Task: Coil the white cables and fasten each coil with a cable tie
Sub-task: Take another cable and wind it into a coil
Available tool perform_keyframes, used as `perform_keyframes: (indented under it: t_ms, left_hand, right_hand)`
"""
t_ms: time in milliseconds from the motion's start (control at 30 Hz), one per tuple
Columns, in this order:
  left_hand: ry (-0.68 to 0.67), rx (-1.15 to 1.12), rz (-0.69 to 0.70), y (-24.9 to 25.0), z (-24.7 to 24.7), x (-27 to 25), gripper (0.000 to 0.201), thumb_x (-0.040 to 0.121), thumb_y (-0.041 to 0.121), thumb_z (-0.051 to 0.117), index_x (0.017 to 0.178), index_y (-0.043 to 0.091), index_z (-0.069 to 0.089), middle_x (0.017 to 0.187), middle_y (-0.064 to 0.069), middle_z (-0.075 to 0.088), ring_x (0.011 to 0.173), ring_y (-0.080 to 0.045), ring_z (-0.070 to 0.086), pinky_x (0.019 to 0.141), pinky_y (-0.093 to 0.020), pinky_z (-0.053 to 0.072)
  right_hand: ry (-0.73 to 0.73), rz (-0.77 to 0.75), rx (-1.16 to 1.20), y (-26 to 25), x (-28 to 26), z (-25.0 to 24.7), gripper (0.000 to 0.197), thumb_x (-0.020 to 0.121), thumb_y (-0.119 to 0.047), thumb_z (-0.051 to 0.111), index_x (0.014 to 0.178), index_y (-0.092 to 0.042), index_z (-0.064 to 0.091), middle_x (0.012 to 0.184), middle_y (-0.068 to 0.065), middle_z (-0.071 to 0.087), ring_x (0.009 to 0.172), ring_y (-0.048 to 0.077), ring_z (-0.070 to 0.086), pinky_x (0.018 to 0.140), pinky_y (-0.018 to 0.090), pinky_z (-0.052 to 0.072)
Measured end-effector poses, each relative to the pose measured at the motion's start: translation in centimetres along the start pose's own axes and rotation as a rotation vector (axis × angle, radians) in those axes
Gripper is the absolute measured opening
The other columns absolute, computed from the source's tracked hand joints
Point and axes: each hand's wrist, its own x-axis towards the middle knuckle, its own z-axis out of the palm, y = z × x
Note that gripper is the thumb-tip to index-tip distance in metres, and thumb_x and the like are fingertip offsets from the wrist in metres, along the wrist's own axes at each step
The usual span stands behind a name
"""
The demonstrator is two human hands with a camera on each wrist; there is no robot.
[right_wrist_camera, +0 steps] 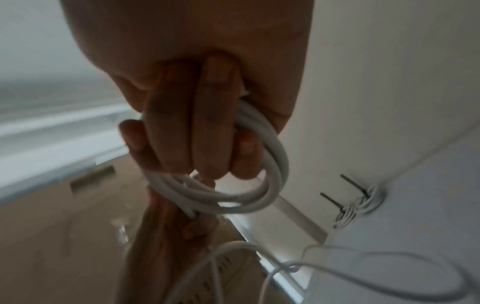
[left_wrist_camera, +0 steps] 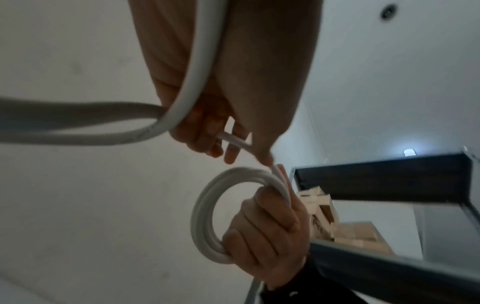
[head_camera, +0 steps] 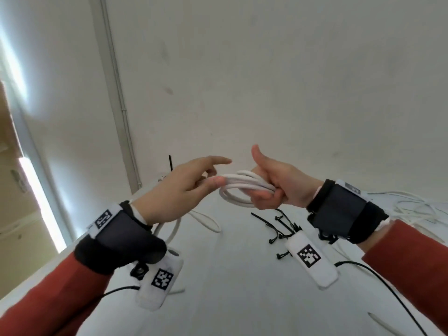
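My right hand [head_camera: 278, 190] is clamped on the coil [head_camera: 240, 180], four fingers curled through the loops and pressing them into the palm so the turns cannot spring open. The thumb [head_camera: 257, 154] stands up clear of them, which leaves the top of the coil free for another turn. I hold the coil in the air above the table [head_camera: 230, 299], between my two hands, resting on nothing. My left hand [head_camera: 174, 192] is closed on the cable [left_wrist_camera: 78, 139] just beside the coil: thumb and curled fingers pinch the strand where it meets the loops, the forefinger points out straight, and the free length runs across my palm and hangs down toward the table. I hold it that close, I judge, to steer the strand onto the coil and work out any twist as I lay it. By my reckoning the coiling is only partly done, since slack hangs below my left wrist. The black ties [head_camera: 282, 225] lie on the table under my right hand, near enough to reach once the last turn is on. The tied coils [right_wrist_camera: 363, 203] lie by the wall, out of the way, and loose cables [head_camera: 412, 204] lie at my right.
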Motion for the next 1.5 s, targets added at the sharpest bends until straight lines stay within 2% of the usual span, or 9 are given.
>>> perform_keyframes:
  t_ms: [100, 367, 467, 600, 767, 900, 1133, 1367, 1500]
  left_hand:
    - [-0.001, -0.168, 0.025, 0.6, 0.9, 0.1, 0.029, 0.092, 0.050, 0.038, 0.112, 0.040, 0.057, 0.081, 0.018, 0.053, 0.072, 0.000, 0.048, 0.068, -0.011, 0.035]
    - [0.109, -0.430, -0.069, -0.3, 3.6, 0.8, 0.034, 0.094, 0.031, 0.049, 0.089, 0.000, 0.060, 0.083, -0.017, 0.055, 0.075, -0.015, 0.056, 0.072, -0.023, 0.045]
    - [0.189, -0.507, -0.085, 0.1, 4.5, 1.0, 0.037, 0.089, 0.043, 0.046, 0.076, 0.010, 0.055, 0.069, -0.006, 0.047, 0.063, -0.011, 0.052, 0.067, -0.024, 0.049]
    - [0.262, -0.476, -0.202, 0.5, 5.2, 1.4, 0.051, 0.087, 0.056, 0.042, 0.075, 0.006, 0.048, 0.056, 0.010, 0.039, 0.048, -0.007, 0.043, 0.055, -0.040, 0.045]
    - [0.237, -0.233, -0.222, 0.6, 5.7, 1.8, 0.070, 0.086, 0.067, 0.027, 0.074, 0.002, 0.050, 0.057, 0.003, 0.041, 0.050, -0.011, 0.043, 0.056, -0.042, 0.043]
    - [0.190, -0.382, -0.285, 0.8, 5.9, 1.7, 0.051, 0.091, 0.061, 0.027, 0.056, 0.029, 0.044, 0.048, 0.011, 0.032, 0.043, -0.010, 0.030, 0.049, -0.029, 0.032]
    - [0.142, -0.327, -0.267, 0.8, 5.6, 1.8, 0.050, 0.088, 0.057, 0.027, 0.055, 0.021, 0.039, 0.045, 0.012, 0.034, 0.042, -0.008, 0.031, 0.052, -0.033, 0.033]
    - [0.052, -0.415, -0.165, -0.2, 5.0, 1.9, 0.056, 0.094, 0.050, 0.021, 0.078, 0.009, 0.055, 0.066, 0.006, 0.055, 0.061, -0.010, 0.053, 0.064, -0.022, 0.044]
    - [-0.103, -0.431, -0.184, -1.8, 3.7, 0.8, 0.084, 0.084, 0.076, 0.022, 0.094, 0.002, 0.058, 0.075, -0.007, 0.060, 0.066, -0.017, 0.054, 0.069, -0.024, 0.046]
  right_hand:
    - [-0.021, -0.069, 0.156, 0.3, 0.4, 0.0, 0.074, 0.088, -0.066, 0.008, 0.045, -0.016, 0.040, 0.033, -0.009, 0.024, 0.034, 0.009, 0.012, 0.041, 0.026, 0.010]
    - [0.761, -0.301, 0.022, 1.1, 1.9, 2.2, 0.062, 0.102, -0.038, 0.034, 0.047, -0.011, 0.044, 0.040, 0.004, 0.033, 0.038, 0.018, 0.030, 0.043, 0.025, 0.026]
    - [0.859, -0.333, 0.034, 1.8, 2.1, 2.2, 0.059, 0.103, -0.036, 0.036, 0.054, -0.008, 0.052, 0.042, 0.008, 0.043, 0.038, 0.022, 0.045, 0.047, 0.028, 0.045]
    - [0.857, -0.291, -0.023, 2.6, 1.9, 2.6, 0.064, 0.102, -0.044, 0.034, 0.062, 0.000, 0.060, 0.048, 0.015, 0.055, 0.044, 0.028, 0.055, 0.058, 0.041, 0.052]
    - [0.929, -0.212, -0.259, 2.9, 1.2, 3.0, 0.068, 0.102, -0.046, 0.028, 0.067, 0.003, 0.060, 0.055, 0.012, 0.064, 0.052, 0.023, 0.064, 0.062, 0.031, 0.051]
    - [0.817, -0.157, -0.371, 2.9, 0.7, 2.8, 0.058, 0.103, -0.041, 0.027, 0.075, 0.000, 0.057, 0.057, 0.009, 0.061, 0.052, 0.019, 0.065, 0.059, 0.028, 0.047]
    - [0.421, 0.030, 0.181, 2.0, 0.0, 1.7, 0.046, 0.103, -0.038, 0.031, 0.086, -0.003, 0.055, 0.056, 0.004, 0.048, 0.056, 0.024, 0.054, 0.068, 0.034, 0.047]
    - [0.512, -0.080, 0.362, 1.6, -0.1, 1.7, 0.047, 0.098, -0.046, 0.039, 0.067, -0.012, 0.048, 0.040, -0.009, 0.021, 0.036, 0.010, 0.021, 0.047, 0.025, 0.036]
    - [0.579, -0.192, 0.588, 1.3, -1.1, -0.4, 0.047, 0.100, -0.045, 0.035, 0.068, -0.012, 0.047, 0.038, -0.010, 0.020, 0.031, 0.005, 0.018, 0.038, 0.019, 0.030]
